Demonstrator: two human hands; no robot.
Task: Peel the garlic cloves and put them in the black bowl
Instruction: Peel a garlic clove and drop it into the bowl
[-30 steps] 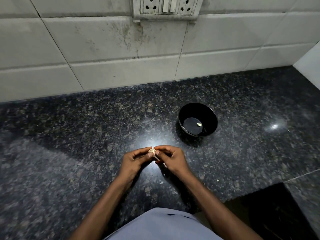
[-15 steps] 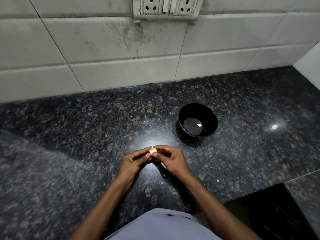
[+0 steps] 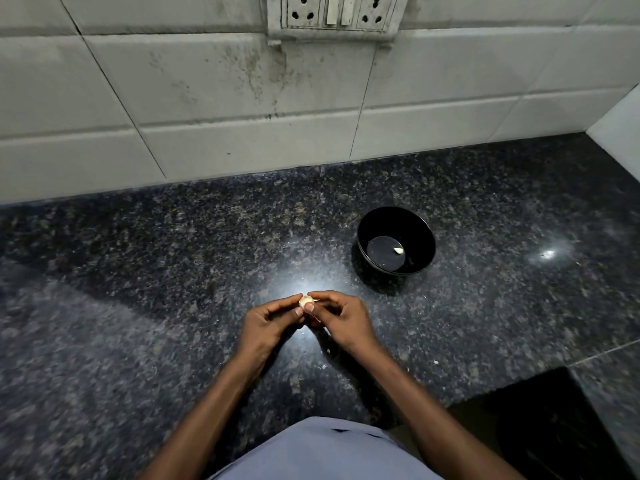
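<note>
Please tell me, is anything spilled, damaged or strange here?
Small pale flecks, probably peel, lie on the countertop near the right hand. The wall tiles under the socket panel have dark stains.

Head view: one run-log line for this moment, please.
left hand: pinches garlic clove | right hand: peeling | black bowl: one clove

small pale garlic clove (image 3: 306, 301) pinched right between the fingertips of both hands. black bowl (image 3: 396, 240) sits upright beyond the right hand, one peeled clove (image 3: 399, 250) inside.
</note>
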